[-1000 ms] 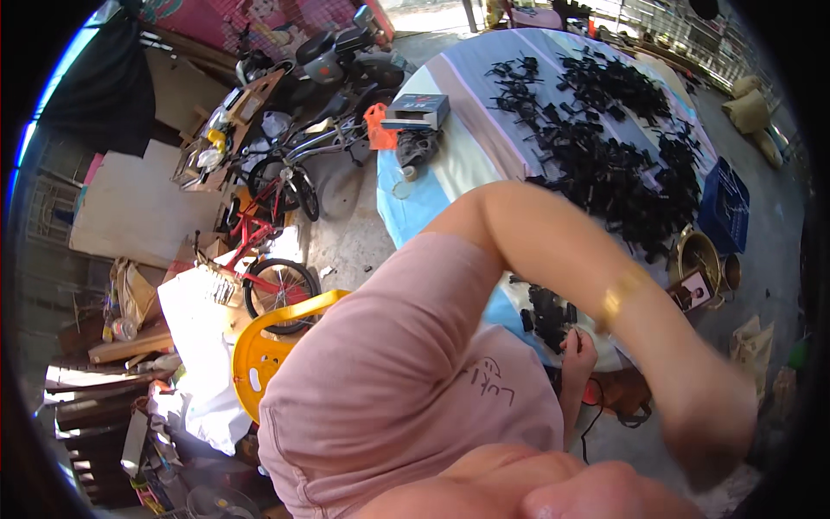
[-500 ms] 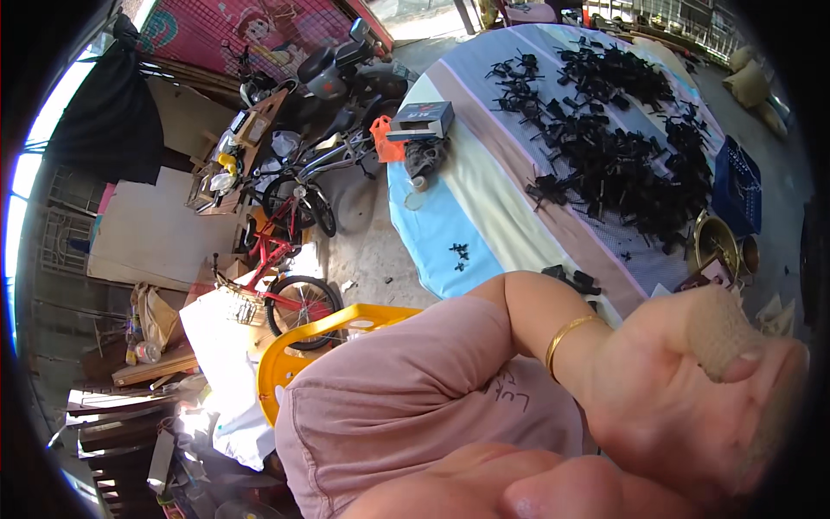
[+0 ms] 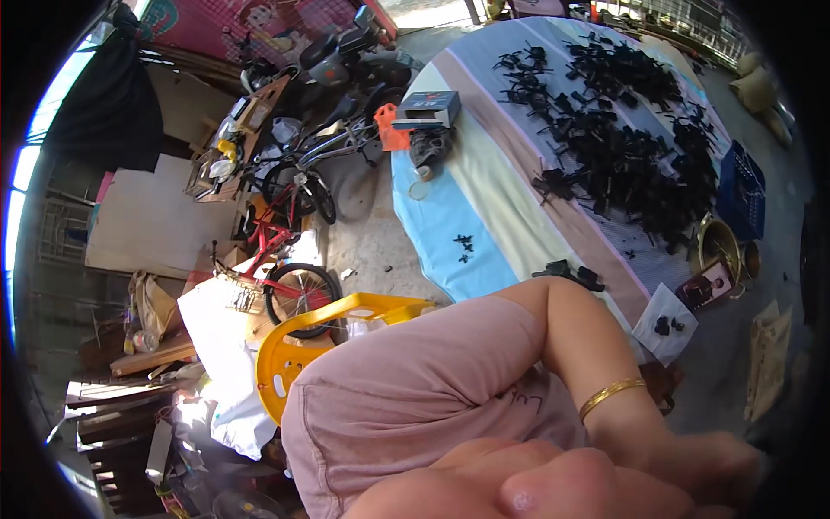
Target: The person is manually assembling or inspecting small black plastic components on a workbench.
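My left arm, with a gold bracelet at the wrist, bends at the elbow from a pink sleeve. At the lower right edge, my left hand is blurred and partly cut off, so its fingers do not show. Nothing is visible in it. My right hand is out of view. Beyond the elbow stands a table in a striped cloth, bearing a large pile of small black parts. A few more black parts lie near the elbow, and others rest on a white sheet at the table's near right edge.
On the table's left side are a blue-grey box and an orange bag. A blue basket and a brass-coloured pot are at its right. A yellow chair is beside me; a red bicycle stands further left.
My left hand has dropped down and away from the table, toward the lower edge. Its bandaged thumb no longer shows, and the white sheet with black parts has come into view.
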Available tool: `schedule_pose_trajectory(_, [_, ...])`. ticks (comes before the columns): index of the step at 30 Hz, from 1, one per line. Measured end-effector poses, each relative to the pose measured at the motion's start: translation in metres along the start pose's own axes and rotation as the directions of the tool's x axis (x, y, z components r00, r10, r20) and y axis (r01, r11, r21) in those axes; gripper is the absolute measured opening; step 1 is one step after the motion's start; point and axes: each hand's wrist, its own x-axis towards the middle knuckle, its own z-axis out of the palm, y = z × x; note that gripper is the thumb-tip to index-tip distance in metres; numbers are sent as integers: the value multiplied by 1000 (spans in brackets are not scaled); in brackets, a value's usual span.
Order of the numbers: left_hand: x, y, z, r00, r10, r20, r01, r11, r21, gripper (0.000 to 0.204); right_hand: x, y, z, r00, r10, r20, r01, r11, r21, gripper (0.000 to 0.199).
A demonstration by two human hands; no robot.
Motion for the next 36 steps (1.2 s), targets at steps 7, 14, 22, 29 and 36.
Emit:
schedule_pose_trajectory(7, [-55, 54, 9, 718, -694, 48, 659, 700, 275, 36, 4, 63, -36, 978, -162, -129, 130, 966, -223, 15])
schedule_pose_trajectory(14, [-82, 196, -34, 90, -612, -786, 973, -115, 202, 24, -1, 43, -38, 967, -130, -220, 68, 961, -268, 16])
schedule_pose_trajectory(22, [-173, 433, -112, 744, 374, -553, 352, -924, -150, 37, 11, 30, -31, 977, -141, -159, 95, 960, -265, 14])
schedule_pose_trajectory(29, [-192, 447, -116, 765, 202, -612, 160, -979, -123, 31, 7, 18, -31, 978, -165, -128, 133, 964, -229, 15])
schedule_pose_trajectory(36, [-156, 341, -89, 740, 96, -666, 417, -842, 343, 24, -2, 27, -47, 947, -113, -300, 107, 994, -36, 19])
